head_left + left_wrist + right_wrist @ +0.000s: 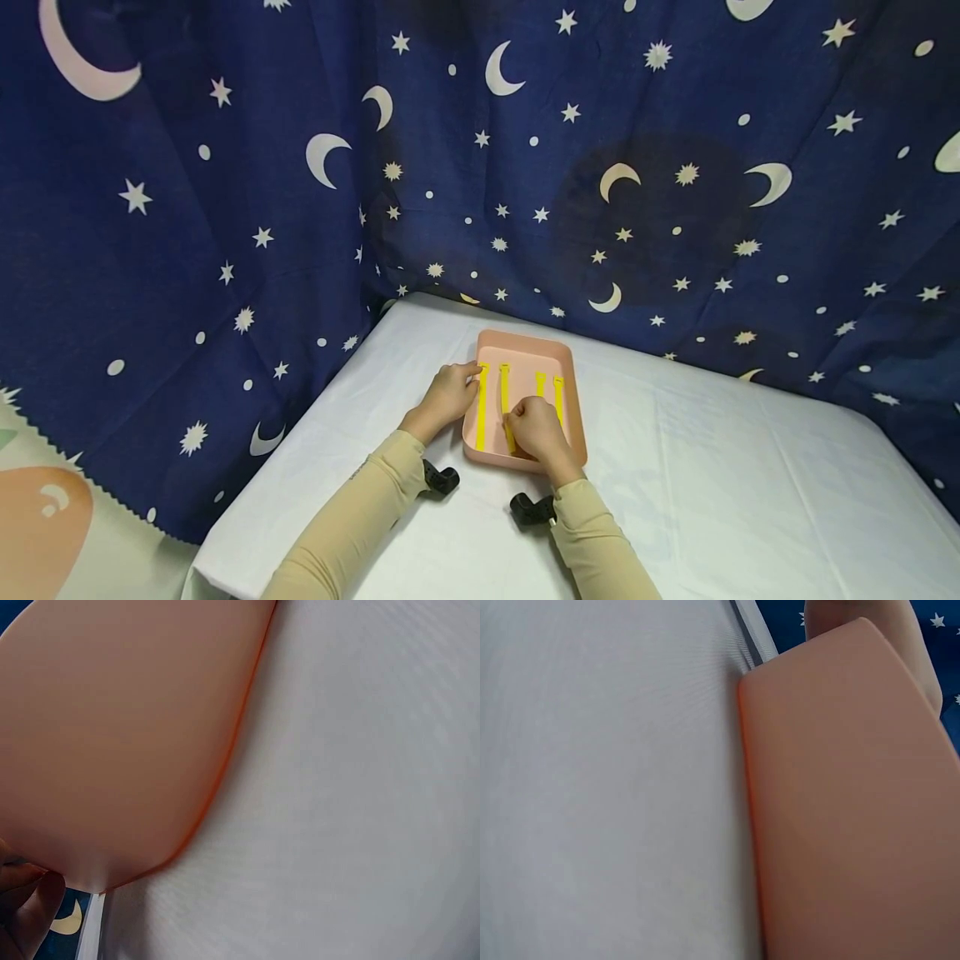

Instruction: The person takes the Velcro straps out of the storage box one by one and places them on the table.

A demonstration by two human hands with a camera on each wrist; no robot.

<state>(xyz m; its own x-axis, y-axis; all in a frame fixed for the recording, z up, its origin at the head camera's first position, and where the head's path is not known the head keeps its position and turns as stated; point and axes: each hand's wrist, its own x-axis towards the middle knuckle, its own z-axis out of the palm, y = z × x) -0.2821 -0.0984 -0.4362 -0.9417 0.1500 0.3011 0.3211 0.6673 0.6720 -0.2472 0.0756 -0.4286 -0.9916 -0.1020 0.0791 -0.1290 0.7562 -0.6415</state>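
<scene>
A person's left hand [447,394] rests on the left rim of a pink tray [566,358], apparently steadying it, fingertips at the leftmost of four yellow strips [482,406] laid lengthwise inside. Right hand [534,427] is w/ fingers curled over the second strip [505,389]; can't tell if that grip pinches it. Tray sits mid-surface on a white cloth [712,483]; starry blue curtain [225,208] behind. Wrist views show only tray wall & cloth.

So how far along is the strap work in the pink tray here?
Four yellow straps lie lengthwise in the pink tray. In hand: the left hand touches the leftmost strap; the right hand covers the second strap's near end. What is left isn't visible.
</scene>
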